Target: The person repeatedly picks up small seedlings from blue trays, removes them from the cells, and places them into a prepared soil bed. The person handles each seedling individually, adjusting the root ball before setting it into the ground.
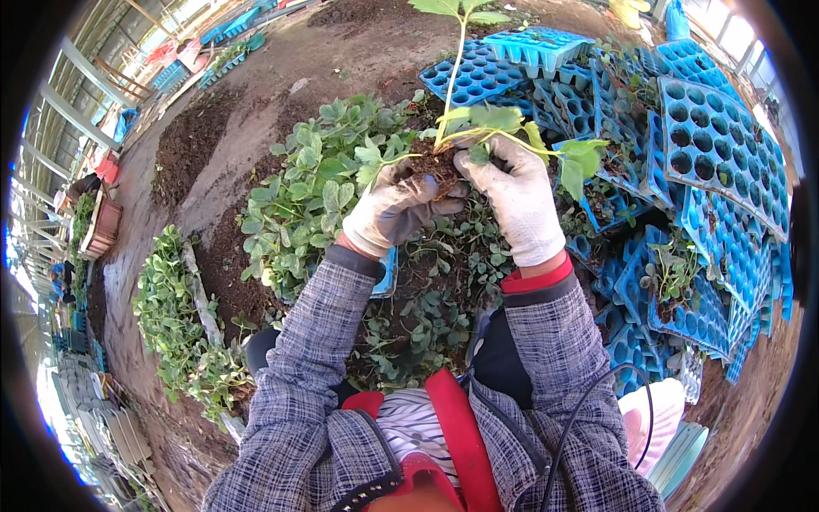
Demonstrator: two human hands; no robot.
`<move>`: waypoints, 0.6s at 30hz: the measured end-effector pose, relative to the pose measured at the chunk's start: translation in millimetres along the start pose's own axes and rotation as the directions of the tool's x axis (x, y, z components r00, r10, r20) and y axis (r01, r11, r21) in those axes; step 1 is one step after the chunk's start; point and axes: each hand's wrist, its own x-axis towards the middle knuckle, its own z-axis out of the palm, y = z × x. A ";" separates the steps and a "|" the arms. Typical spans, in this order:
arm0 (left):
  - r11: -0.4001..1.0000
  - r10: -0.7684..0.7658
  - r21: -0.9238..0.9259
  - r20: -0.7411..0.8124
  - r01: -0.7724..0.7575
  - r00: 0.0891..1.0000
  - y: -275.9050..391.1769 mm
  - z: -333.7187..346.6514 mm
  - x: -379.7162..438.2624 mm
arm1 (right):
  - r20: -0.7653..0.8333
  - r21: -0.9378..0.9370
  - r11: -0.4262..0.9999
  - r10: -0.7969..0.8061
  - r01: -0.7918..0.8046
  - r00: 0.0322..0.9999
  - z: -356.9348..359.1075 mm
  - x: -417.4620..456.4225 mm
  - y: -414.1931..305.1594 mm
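Note:
Between my two gloved hands is a leafy seedling (452, 96) with a dark root ball (435, 173), held up above the ground. My left hand (400, 208), in a soiled white glove, cups the root ball from the left and below. My right hand (512, 192) pinches near the base of the stems, at the root ball's right side. One long stem rises toward the top of the view; other leaves droop over the right glove. A dense group of green seedlings (313, 185) stands just left of my hands, with the blue edge of a tray (386, 275) showing beside my left sleeve.
Blue cell trays (723, 147) lie in a tilted heap on the right, some holding plant scraps (675, 272). Loose leaves (422, 326) cover the soil before me. Another row of seedlings (173, 307) lies at left. Farther left, a person (86, 189) is beside a basket (102, 227).

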 end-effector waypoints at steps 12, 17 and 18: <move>0.970 0.100 -0.221 0.001 -0.098 0.995 1.6 1.4 -0.9 | -0.126 0.032 0.999 -0.040 0.044 0.991 4.7 -1.3 14.2; 0.978 0.152 -0.141 -0.039 -0.156 0.988 2.7 1.6 -1.6 | -0.080 0.151 0.988 0.050 -0.037 0.996 5.3 -4.7 3.7; 0.980 0.142 -0.137 -0.022 -0.144 0.990 3.4 0.4 -3.7 | -0.096 0.127 0.991 -0.015 0.027 0.995 10.7 -4.9 3.5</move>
